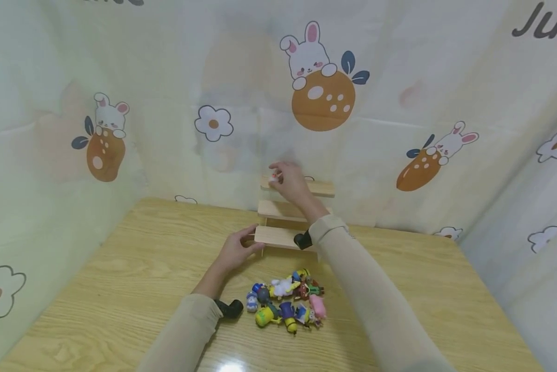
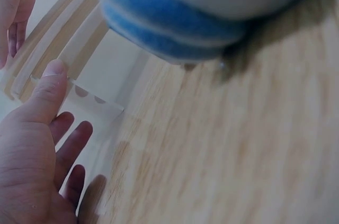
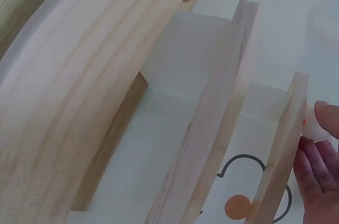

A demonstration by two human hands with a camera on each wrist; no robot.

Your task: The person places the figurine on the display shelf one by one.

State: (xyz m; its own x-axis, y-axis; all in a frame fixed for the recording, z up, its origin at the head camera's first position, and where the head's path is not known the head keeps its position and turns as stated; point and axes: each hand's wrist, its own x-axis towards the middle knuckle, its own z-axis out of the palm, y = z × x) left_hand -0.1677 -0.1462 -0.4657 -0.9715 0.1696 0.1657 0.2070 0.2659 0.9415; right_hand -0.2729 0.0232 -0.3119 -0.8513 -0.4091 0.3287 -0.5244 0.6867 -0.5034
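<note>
A small white figure (image 3: 314,130) with a red-orange mark is at the top shelf (image 1: 322,188) of a three-tier wooden stand (image 1: 280,209), near that shelf's nine o'clock end. The right hand (image 1: 292,182) pinches it between thumb and fingers; whether it touches the shelf I cannot tell.

At seven o'clock from the figure, the left hand (image 1: 234,251) grips the end of the lowest shelf (image 1: 274,236), its thumb on the board beside a clear side panel (image 2: 100,103).

At six o'clock from the figure, in front of the stand, a cluster of toys (image 1: 288,315) lies on the wood-grain counter (image 1: 120,289): a pink pig (image 1: 318,307) on the cluster's three o'clock side, a yellow-green toy (image 1: 266,314) at eight.

Beige sleeves (image 1: 381,289) cover both forearms. Behind hangs a pale cloth (image 1: 167,62), with a printed rabbit (image 1: 308,59) at one o'clock from the figure.
</note>
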